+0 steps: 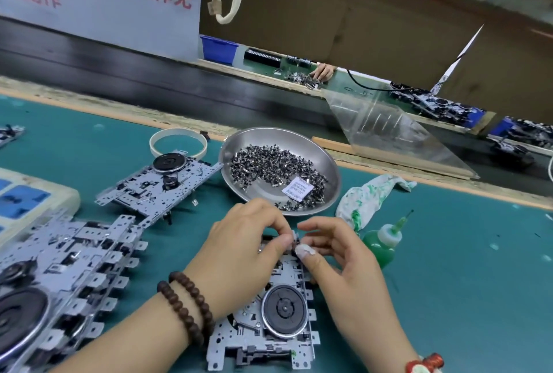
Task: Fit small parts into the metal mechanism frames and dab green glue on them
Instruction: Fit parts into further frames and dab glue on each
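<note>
Over frame (263, 324), both hands pinching part (294, 239).

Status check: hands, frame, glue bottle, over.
Left hand and right hand pinching a small part at the frame top edge. Glue bottle standing untouched, right. Nothing blocking.

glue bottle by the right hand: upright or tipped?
Upright. The green glue bottle stands on the green mat with its needle tip pointing up, beside the right hand, untouched. Fill level: cannot tell.
</note>
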Action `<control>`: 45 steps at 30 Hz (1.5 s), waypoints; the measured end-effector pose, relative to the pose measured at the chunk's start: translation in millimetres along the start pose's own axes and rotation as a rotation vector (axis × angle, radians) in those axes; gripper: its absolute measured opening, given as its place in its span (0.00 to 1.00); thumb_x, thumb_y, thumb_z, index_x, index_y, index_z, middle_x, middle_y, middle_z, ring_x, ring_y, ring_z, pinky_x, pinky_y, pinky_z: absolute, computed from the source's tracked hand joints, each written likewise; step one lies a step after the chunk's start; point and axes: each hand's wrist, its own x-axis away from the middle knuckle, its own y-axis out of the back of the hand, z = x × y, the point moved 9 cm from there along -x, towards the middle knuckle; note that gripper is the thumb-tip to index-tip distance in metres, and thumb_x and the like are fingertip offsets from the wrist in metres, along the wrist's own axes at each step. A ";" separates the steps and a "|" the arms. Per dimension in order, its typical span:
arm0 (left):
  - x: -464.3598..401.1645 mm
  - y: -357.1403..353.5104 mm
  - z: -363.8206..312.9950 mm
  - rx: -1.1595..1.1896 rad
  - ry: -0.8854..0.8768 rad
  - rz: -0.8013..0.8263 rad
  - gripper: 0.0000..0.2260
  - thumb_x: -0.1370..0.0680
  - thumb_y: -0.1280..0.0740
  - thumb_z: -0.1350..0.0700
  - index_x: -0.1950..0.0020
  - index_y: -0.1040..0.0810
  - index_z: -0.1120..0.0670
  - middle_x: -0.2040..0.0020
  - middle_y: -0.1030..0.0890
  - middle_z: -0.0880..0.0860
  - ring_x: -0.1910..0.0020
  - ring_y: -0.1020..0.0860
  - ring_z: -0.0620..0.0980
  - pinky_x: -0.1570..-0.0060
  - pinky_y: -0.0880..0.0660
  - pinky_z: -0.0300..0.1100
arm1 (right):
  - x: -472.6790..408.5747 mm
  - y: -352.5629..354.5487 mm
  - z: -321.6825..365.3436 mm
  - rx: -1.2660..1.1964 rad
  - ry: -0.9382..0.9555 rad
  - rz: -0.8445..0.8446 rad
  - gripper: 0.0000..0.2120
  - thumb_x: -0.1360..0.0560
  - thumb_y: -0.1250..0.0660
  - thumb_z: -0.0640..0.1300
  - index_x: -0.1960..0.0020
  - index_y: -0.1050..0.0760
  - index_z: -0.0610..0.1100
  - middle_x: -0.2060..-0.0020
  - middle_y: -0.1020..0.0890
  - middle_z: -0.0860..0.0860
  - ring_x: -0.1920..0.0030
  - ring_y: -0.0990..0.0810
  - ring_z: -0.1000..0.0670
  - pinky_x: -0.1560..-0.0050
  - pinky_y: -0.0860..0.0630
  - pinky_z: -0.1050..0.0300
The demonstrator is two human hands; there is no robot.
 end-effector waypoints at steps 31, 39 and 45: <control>0.4 -5.0 5.1 -0.009 0.065 0.068 0.07 0.23 0.39 0.51 0.62 0.29 0.44 0.50 0.29 0.37 0.44 0.32 0.39 0.38 0.36 0.48 | -1.7 -0.5 1.8 0.099 0.050 -0.012 0.14 0.29 0.30 0.34 0.61 0.22 0.54 0.63 0.18 0.61 0.60 0.22 0.60 0.61 0.27 0.71; 1.6 -4.6 2.5 -0.005 0.053 0.071 0.06 0.25 0.36 0.50 0.62 0.29 0.42 0.50 0.29 0.37 0.44 0.33 0.39 0.37 0.36 0.47 | -2.7 1.2 -1.1 0.078 0.029 -0.030 0.13 0.30 0.29 0.35 0.63 0.23 0.53 0.64 0.18 0.62 0.62 0.22 0.61 0.61 0.28 0.73; 0.9 -4.7 4.5 -0.002 0.061 0.066 0.07 0.24 0.37 0.51 0.62 0.29 0.43 0.50 0.30 0.35 0.44 0.33 0.38 0.37 0.37 0.45 | -0.5 1.7 8.3 0.133 0.112 -0.048 0.16 0.30 0.29 0.34 0.60 0.23 0.56 0.62 0.19 0.60 0.61 0.21 0.61 0.61 0.27 0.73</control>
